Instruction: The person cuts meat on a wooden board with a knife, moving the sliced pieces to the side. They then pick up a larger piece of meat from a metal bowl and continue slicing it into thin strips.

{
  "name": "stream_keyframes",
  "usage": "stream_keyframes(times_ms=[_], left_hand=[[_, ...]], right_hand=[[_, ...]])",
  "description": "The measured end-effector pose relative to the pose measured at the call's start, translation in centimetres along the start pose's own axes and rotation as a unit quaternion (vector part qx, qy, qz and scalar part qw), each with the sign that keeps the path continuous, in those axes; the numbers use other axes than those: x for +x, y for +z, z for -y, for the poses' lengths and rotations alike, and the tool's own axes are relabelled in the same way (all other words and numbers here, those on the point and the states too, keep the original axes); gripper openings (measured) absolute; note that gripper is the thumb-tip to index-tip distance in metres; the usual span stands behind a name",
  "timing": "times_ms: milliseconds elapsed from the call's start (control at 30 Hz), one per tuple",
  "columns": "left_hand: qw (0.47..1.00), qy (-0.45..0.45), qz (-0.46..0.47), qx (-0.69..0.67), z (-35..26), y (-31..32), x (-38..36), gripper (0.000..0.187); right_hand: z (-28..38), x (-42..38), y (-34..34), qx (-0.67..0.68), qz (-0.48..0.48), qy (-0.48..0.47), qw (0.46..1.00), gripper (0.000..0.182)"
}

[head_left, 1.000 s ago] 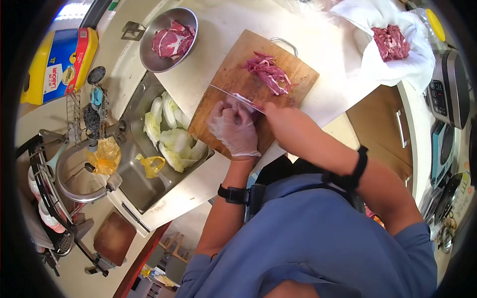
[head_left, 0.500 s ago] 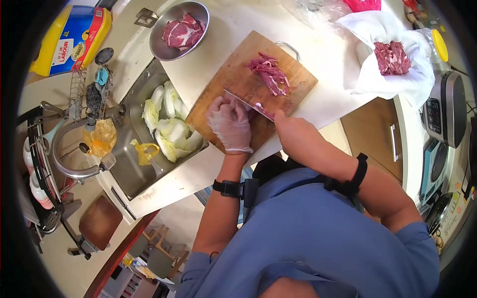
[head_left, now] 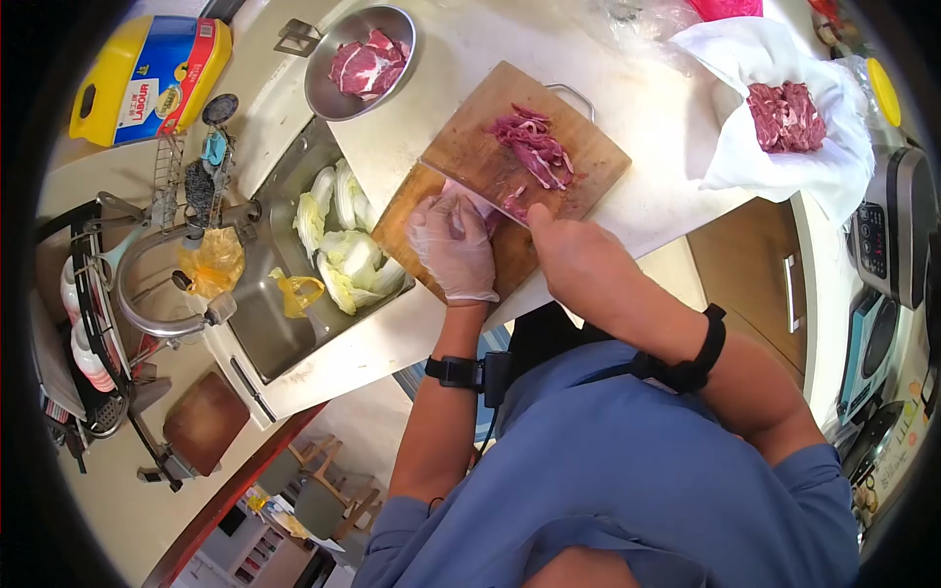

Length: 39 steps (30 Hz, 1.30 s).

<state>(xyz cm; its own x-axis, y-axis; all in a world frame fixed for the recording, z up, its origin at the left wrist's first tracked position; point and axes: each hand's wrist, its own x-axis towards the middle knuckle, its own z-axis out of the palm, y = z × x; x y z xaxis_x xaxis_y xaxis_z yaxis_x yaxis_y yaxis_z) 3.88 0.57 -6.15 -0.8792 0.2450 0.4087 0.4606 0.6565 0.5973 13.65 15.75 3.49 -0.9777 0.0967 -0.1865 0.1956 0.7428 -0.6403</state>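
Note:
My left hand (head_left: 453, 247), in a clear plastic glove, presses with curled fingers on a piece of raw meat (head_left: 485, 208) on the wooden cutting board (head_left: 593, 162). Most of that piece is hidden beneath the glove. My right hand (head_left: 569, 245), bare, is closed round the handle of a knife (head_left: 502, 207). Its blade shows as a thin line running up and left, close beside the gloved fingers. Small cut bits lie by the blade near my right hand. Beyond the blade, a heap of sliced meat (head_left: 537, 152) rests on the board.
To the left, the sink (head_left: 257, 328) holds cabbage pieces (head_left: 348, 260) and a yellow bag (head_left: 296, 292). A metal bowl (head_left: 319, 93) with raw meat stands behind it. A white-lined container (head_left: 720, 162) of meat is at the right. The faucet (head_left: 127, 294) arches at far left.
The knife has slid up and left along its length, and my right hand has shifted slightly the same way. My left hand stays on the meat. The whole view has shifted a little.

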Motion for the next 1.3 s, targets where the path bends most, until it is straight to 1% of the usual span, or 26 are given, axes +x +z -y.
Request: stream_keyframes(times_ms=[67,133,200,233,333,400,467,533,667,700,767,833,933,1000,1033,1100,1133,1167,1233,1300], left_hand=[[1.000,-0.004,-0.003,-0.020,0.2,0.1,0.0,0.018],[1.000,-0.014,0.001,-0.007,-0.1,-0.2,0.0,0.018],[0.999,-0.029,0.009,-0.016,-0.1,-0.1,0.2,0.018],[0.999,-0.043,0.017,-0.021,-0.1,-0.2,0.2,0.018],[0.998,-0.057,0.028,-0.025,-0.2,0.0,0.1,0.020],[0.998,-0.056,0.026,-0.032,-0.4,0.1,0.1,0.020],[0.998,-0.055,0.020,-0.035,-0.5,0.1,0.3,0.021],[0.999,-0.016,0.031,-0.008,-0.7,-0.3,0.4,0.022],[0.998,-0.039,0.040,-0.009,-1.0,-0.2,0.5,0.026],[0.998,-0.045,0.036,-0.027,-0.9,-0.1,0.5,0.029],[0.997,-0.052,0.032,-0.044,-0.7,-0.2,0.5,0.033],[0.998,-0.049,0.034,0.000,-0.5,0.0,0.2,0.038],[0.999,-0.033,0.024,0.014,-0.3,0.1,0.2,0.040],[0.999,-0.036,0.034,0.018,-0.4,-0.1,0.4,0.040],[0.998,-0.036,0.045,0.020,-0.6,-0.2,0.5,0.039],[0.998,-0.040,0.046,0.013,-0.5,-0.1,0.6,0.037],[0.998,-0.042,0.049,0.006,-0.5,0.0,0.6,0.036],[0.998,-0.044,0.047,0.005,-0.5,0.1,0.6,0.036],[0.999,-0.014,0.030,0.027,-0.2,0.0,0.5,0.033],[0.998,-0.021,0.050,0.027,-0.2,-0.3,0.4,0.036]], right_hand=[[0.5,0.2,0.4,-0.012,0.010,0.004,1.000,0.012],[0.8,0.2,1.1,-0.024,0.023,0.013,0.999,0.013],[0.7,0.2,1.7,-0.013,-0.005,0.001,1.000,0.013],[0.9,0.1,1.8,-0.015,-0.005,0.003,1.000,0.013],[2.0,-0.5,1.3,-0.022,0.008,0.041,0.999,0.013],[2.9,-1.1,0.9,-0.035,0.059,0.065,0.995,0.013],[3.4,-2.1,0.3,-0.028,0.061,0.080,0.995,0.013],[3.3,-2.4,0.0,-0.019,0.065,0.089,0.994,0.012],[3.4,-2.2,0.3,-0.062,0.065,0.096,0.991,0.012],[3.6,-1.9,0.5,-0.077,0.059,0.098,0.990,0.012],[3.4,-1.8,0.4,-0.079,0.056,0.089,0.991,0.013],[3.2,-1.7,0.2,-0.085,0.054,0.084,0.991,0.013],[3.1,-0.9,0.2,-0.093,0.068,0.083,0.990,0.013],[3.1,0.0,0.7,-0.058,0.039,0.077,0.995,0.012],[3.3,0.5,0.8,-0.059,0.040,0.077,0.994,0.012],[3.5,1.5,0.7,-0.036,0.002,0.035,0.999,0.013],[3.3,1.4,0.7,-0.039,0.002,0.034,0.999,0.013],[3.1,1.2,0.7,-0.035,0.008,0.040,0.999,0.014],[2.8,0.1,0.3,-0.028,0.017,0.047,0.998,0.015],[2.1,-1.8,-0.9,-0.069,0.131,0.121,0.982,0.017]])
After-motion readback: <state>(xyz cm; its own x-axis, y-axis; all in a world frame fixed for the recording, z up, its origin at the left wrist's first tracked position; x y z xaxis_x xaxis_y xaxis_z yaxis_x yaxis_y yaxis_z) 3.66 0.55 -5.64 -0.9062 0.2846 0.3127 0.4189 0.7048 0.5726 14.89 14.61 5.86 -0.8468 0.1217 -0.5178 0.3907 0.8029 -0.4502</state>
